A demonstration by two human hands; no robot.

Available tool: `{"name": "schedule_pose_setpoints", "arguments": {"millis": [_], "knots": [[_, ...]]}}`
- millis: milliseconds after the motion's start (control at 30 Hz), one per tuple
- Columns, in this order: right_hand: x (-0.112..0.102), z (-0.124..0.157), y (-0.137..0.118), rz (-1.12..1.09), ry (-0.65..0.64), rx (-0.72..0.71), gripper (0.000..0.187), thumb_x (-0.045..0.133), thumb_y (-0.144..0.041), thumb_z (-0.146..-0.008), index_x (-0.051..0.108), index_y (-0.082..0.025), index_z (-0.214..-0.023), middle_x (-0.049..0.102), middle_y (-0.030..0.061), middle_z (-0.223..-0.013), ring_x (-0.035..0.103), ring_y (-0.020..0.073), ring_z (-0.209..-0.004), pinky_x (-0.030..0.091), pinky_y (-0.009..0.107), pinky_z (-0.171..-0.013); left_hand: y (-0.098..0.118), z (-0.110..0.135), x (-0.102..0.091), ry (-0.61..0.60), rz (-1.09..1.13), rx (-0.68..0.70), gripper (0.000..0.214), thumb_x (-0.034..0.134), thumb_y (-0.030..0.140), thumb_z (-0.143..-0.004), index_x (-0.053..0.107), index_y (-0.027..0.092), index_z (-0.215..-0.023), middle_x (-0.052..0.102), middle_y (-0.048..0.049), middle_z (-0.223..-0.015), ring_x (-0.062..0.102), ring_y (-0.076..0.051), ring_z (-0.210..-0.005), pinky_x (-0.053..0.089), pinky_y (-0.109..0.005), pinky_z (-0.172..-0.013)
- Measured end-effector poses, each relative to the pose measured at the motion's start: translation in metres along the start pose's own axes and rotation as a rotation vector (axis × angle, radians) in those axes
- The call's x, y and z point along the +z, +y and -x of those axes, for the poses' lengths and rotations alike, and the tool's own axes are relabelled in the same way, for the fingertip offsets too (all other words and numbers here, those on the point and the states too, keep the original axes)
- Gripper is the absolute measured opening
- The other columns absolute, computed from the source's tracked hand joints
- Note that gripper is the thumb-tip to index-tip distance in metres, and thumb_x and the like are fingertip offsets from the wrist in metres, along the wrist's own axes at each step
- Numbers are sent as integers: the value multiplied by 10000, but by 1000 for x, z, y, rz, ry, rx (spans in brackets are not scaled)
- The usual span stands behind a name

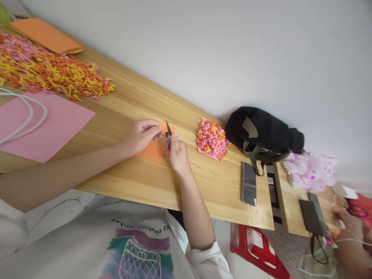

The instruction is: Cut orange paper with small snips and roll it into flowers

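Note:
Between the fingertips of my left hand (144, 133) is a small orange piece of paper (163, 126). My right hand (178, 152) grips a small pair of scissors (168, 130), whose dark blades lie against that paper. Below both hands, a larger orange sheet (152, 152) rests on the wooden table (128, 182), partly hidden by my left hand. To the right of my right hand sits a heap of tiny pink, orange and yellow twisted pieces (213, 137) on a pink sheet.
A long pile of twisted pieces (58, 75), folded orange sheets (48, 35), a pink sheet (61, 116) and a white cable (31, 112) lie left. On the right are a black bag (261, 128), a phone (249, 184) and a red stool (255, 248). Another person's arm (350, 240) shows far right.

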State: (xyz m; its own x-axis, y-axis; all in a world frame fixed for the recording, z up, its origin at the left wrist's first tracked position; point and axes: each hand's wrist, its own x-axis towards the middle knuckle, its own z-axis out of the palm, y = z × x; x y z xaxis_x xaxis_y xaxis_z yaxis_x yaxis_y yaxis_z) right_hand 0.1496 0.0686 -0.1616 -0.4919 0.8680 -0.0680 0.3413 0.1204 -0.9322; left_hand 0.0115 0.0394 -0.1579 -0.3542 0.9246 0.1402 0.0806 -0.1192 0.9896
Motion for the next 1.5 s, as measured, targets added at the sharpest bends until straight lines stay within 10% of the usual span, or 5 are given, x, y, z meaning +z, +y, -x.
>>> {"name": "schedule_pose_setpoints", "arguments": {"millis": [1133, 1333, 1500], "knots": [[1, -2, 7, 29, 39, 24, 625, 182, -652, -949, 434, -225, -568, 436, -27, -500, 471, 141, -530, 339, 260, -552, -1, -1, 0, -9, 45, -14, 236, 566, 290, -728, 580, 170, -525, 565, 12, -507, 506, -106, -499, 414, -235, -530], [-5, -7, 3, 457, 290, 106, 382, 290, -362, -1016, 604, -178, -899, 683, 68, -780, 643, 200, -751, 425, 273, -651, -5, -3, -3, -60, 71, -65, 192, 602, 296, -696, 608, 172, -551, 576, 14, -526, 502, -108, -510, 411, -236, -533], [-14, -7, -13, 863, 196, 291, 318, 378, -237, -1005, 539, -86, -1233, 649, 182, -1193, 676, 240, -1022, 496, 302, -781, -8, -3, -4, -127, 62, -111, 210, 667, 324, -652, 585, 167, -540, 562, 19, -525, 479, -102, -520, 377, -235, -554]]}}
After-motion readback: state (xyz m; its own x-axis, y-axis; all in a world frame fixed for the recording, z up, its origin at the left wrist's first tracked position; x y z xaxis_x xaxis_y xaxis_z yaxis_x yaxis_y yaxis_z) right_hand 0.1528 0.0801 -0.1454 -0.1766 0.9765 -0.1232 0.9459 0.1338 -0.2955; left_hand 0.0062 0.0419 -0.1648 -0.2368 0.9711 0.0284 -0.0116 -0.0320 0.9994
